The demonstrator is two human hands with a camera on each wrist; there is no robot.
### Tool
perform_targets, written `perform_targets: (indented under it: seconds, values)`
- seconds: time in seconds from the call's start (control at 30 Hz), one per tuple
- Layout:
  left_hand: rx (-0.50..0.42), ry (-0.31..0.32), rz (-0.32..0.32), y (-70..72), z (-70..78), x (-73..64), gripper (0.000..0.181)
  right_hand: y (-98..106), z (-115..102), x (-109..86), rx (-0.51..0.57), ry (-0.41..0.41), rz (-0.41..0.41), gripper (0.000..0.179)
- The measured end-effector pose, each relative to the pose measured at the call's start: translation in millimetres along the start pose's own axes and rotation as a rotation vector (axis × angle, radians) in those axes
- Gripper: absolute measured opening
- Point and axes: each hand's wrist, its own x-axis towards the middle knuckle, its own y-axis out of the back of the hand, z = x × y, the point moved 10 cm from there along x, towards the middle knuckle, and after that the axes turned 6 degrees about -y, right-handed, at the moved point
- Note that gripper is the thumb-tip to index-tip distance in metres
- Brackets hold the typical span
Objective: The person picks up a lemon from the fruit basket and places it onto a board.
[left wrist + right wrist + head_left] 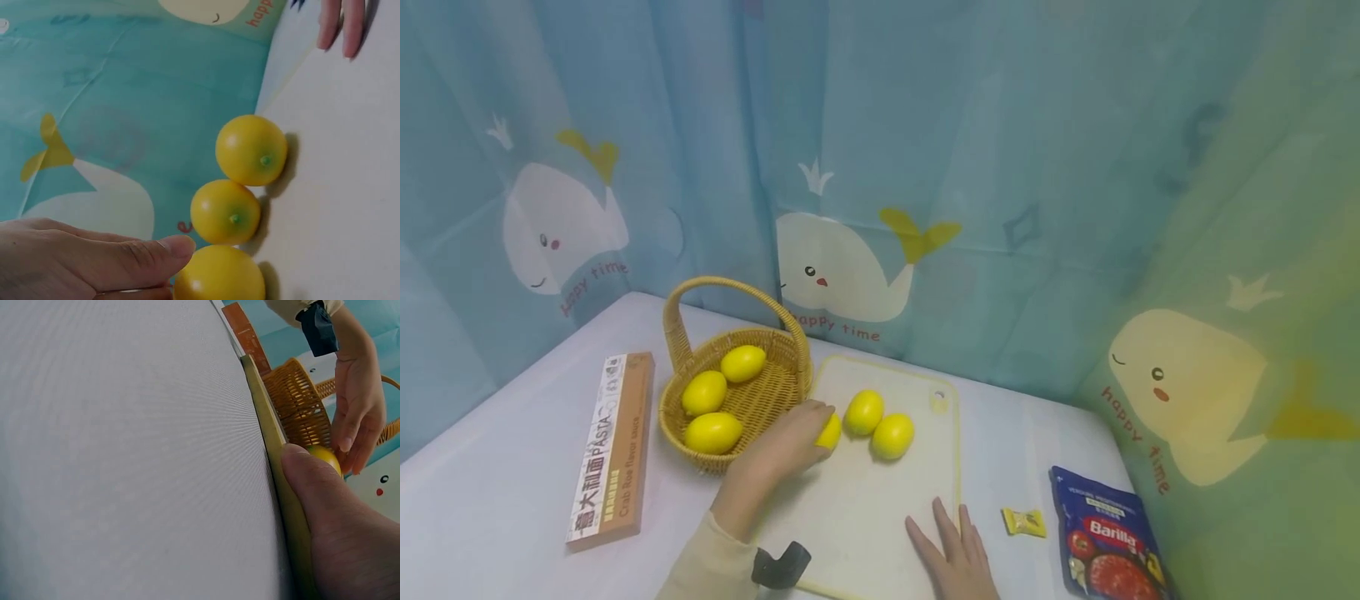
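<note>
My left hand [786, 437] reaches over the left part of the white cutting board [850, 517]. Its fingers and thumb pinch a yellow lemon [830, 432], which sits on the board; in the left wrist view the thumb lies against this lemon [220, 275]. Two more lemons, one [865, 412] beside the other [892, 436], lie just right of it. At the board's lower right edge rests my right hand [955, 554], fingers spread and straight, holding nothing. A wicker basket [808, 367] with an arched handle stands left of the board, with three lemons inside, one of them at the front [713, 432].
A pasta box [617, 450] lies left of the basket. To the right of the board are a small yellow packet [1024, 522] and a blue Barilla pouch [1108, 533]. Behind the table hangs a blue curtain [1000, 167] with whale prints.
</note>
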Motion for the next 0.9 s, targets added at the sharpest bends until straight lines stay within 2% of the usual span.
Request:
perform_targets:
  seconds: [0.13,0.33,0.43,0.63,0.8,0.9]
  values:
    - [-0.01,-0.012,0.017,8.0,2.9,-4.2,0.052,-0.5,-1.3,0.8,-0.001,-0.005,-0.032,0.101]
    - [-0.058,0.0,0.051,33.6,6.6,-17.5,0.051,0.2,-2.3,0.2,-0.013,-0.008,-0.017,0.101]
    - [-0.05,-0.008,0.07,47.6,7.2,-24.7,0.05,0.9,-3.0,-0.6,-0.013,-0.005,-0.001,0.1]
    - [-0.005,-0.065,0.13,74.6,6.3,-39.7,0.051,1.3,-3.2,-0.4,-0.006,-0.01,-0.001,0.101]
    - [-0.014,-0.084,0.173,91.3,-3.2,-49.6,0.05,-0.2,-1.4,0.0,-0.006,-0.019,-0.027,0.101]
    - [-0.04,-0.056,0.169,95.5,-15.0,-56.6,0.05,0.1,-0.9,0.0,0.0,-0.019,-0.028,0.101]
